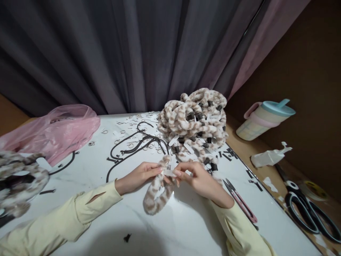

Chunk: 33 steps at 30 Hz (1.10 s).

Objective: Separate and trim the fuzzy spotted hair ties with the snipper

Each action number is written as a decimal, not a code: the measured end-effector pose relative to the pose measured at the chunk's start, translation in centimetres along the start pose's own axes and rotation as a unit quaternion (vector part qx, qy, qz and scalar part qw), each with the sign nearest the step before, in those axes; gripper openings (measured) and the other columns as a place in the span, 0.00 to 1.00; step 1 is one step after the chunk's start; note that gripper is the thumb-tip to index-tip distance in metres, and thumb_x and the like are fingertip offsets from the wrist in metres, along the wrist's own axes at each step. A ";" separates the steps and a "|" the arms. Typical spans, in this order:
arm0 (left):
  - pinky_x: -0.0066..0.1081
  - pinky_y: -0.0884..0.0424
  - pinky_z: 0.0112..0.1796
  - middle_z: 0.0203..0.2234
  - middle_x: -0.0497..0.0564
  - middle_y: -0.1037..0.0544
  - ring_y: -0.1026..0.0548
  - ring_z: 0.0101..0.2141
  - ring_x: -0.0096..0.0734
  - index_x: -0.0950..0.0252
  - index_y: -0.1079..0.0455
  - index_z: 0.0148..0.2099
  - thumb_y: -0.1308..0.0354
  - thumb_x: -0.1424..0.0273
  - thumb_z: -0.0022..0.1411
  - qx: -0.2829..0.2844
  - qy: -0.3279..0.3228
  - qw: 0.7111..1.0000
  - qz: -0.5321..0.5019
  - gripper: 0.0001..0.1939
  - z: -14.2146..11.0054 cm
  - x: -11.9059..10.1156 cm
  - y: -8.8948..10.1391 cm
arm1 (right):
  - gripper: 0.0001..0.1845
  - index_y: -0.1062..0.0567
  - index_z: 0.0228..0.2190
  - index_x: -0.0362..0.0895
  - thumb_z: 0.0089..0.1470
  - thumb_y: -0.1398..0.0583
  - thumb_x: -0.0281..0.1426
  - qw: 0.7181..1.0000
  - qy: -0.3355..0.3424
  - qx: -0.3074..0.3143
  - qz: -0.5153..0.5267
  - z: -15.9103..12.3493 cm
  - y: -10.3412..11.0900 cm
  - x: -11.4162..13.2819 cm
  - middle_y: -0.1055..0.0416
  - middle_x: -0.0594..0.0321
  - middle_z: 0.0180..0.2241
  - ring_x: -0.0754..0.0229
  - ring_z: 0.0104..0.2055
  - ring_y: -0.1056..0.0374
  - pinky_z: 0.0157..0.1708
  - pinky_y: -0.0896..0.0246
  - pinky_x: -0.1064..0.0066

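Observation:
Over the middle of the white table, my left hand (146, 175) pinches a fluffy white-and-brown striped loop (153, 200), whose lower bend hangs towards me. My right hand (195, 177) has its thumb and fingers closed on a small white strip (168, 173) lying across the top of the loop. Whether the strip is fixed to the loop, I cannot tell. Just beyond my right hand rises a pile of similar fluffy loops (191, 121) with dark ribbed bands and white tabs. Pink-handled thread snips (241, 201) lie beside my right wrist.
Black cords (133, 145) and small metal rings (130, 145) lie behind my hands. At left are a pink plastic bag (66, 131) and more fluffy loops (39, 179). Large scissors (309, 209), a white packet (268, 156) and a lidded tumbler (262, 121) stand or lie at right.

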<state>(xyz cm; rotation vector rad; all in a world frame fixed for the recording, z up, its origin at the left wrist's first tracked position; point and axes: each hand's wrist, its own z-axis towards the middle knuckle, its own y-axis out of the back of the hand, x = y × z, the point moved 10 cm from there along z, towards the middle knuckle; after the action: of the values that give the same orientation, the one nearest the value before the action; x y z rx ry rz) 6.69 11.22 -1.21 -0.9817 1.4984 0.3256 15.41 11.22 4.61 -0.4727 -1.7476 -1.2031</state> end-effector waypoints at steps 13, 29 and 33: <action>0.26 0.40 0.33 0.24 0.46 0.32 0.35 0.27 0.25 0.69 0.32 0.30 0.44 0.64 0.60 0.005 0.015 1.000 0.026 0.12 -0.1 0.2 0.4 | 0.14 0.25 0.23 0.42 0.56 0.44 0.35 0.992 0.042 -0.026 0.120 0.4 0.2 0.3 0.28 0.57 0.37 0.58 0.40 0.33 0.42 0.42 0.68; 0.25 0.46 0.23 0.19 0.40 0.42 0.43 0.21 0.23 0.63 0.42 0.30 0.57 0.56 0.64 -0.158 -0.024 0.945 0.287 0.17 -0.5 -0.7 2.2 | 0.11 0.19 0.33 0.44 0.54 0.40 0.36 0.985 0.057 -0.070 0.149 1.1 -0.3 0.0 0.23 0.57 0.36 0.56 0.39 0.29 0.40 0.38 0.67; 0.28 0.44 0.28 0.21 0.42 0.40 0.40 0.25 0.26 0.63 0.45 0.27 0.59 0.59 0.65 -0.149 -0.034 0.921 0.359 0.18 -0.8 -1.4 1.7 | 0.08 0.19 0.32 0.46 0.50 0.37 0.35 0.976 0.034 -0.089 0.196 1.2 -0.1 -0.9 0.23 0.57 0.35 0.55 0.39 0.29 0.40 0.36 0.66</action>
<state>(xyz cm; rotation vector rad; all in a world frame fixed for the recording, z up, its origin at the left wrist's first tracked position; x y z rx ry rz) 4.77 12.22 -0.35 -0.6012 1.7371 1.1303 15.18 12.38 3.68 -0.8308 -1.4099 -1.0780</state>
